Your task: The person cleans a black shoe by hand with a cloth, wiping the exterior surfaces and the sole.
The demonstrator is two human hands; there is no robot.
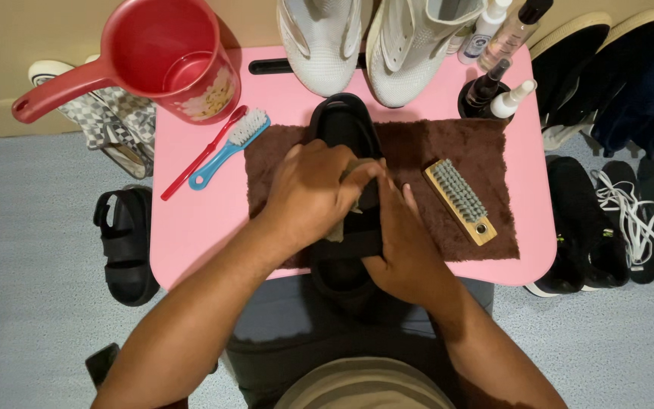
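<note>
A black sandal [344, 125] lies lengthwise on a brown towel [448, 148] spread over a small pink table [191, 227]. My left hand [312, 193] presses a small greyish-tan cloth [357, 173] against the sandal's strap. My right hand [403, 242] grips the sandal's near part from the right side, fingers along the strap. Much of the sandal's middle is hidden under both hands.
A wooden brush [459, 201] lies on the towel's right half. A blue brush [228, 148] and red toothbrush [202, 155] sit left of the towel. Red water jug [168, 57], white sneakers [372, 42], bottles [497, 60] at the back. Another black sandal [125, 242] and dark shoes [622, 220] rest on the floor.
</note>
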